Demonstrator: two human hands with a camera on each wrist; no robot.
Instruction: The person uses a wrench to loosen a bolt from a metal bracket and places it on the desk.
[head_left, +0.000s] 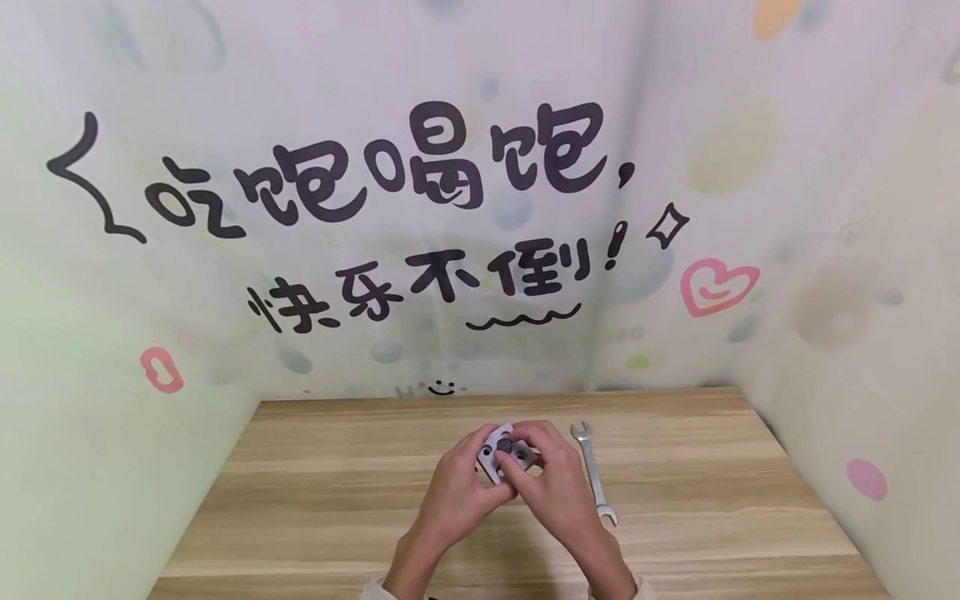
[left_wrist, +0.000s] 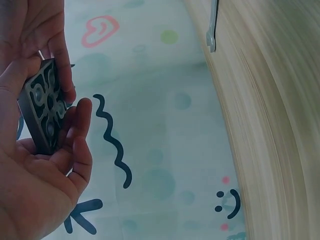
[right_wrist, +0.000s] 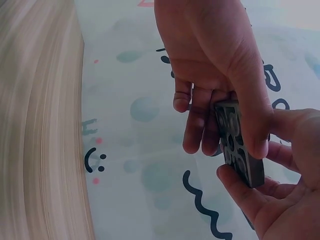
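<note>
A square grey metal plate [head_left: 489,462] with round holes is held above the table between both hands. My left hand [head_left: 453,496] grips the plate by its left and lower edges. At the plate's middle sits a small dark knob-like piece [head_left: 505,445], and the thumb and index finger of my right hand [head_left: 558,492] pinch it. Whether that piece is a bolt head or a knob, I cannot tell. In the left wrist view the plate's other face [left_wrist: 50,102] shows curved ribs and round bosses; the right wrist view shows this ribbed face [right_wrist: 231,137] too, partly covered by fingers.
A double open-ended wrench [head_left: 592,471] lies on the wooden table [head_left: 315,500], just right of my right hand. Behind the table and at both sides stand pale printed walls [head_left: 375,358] with dark lettering.
</note>
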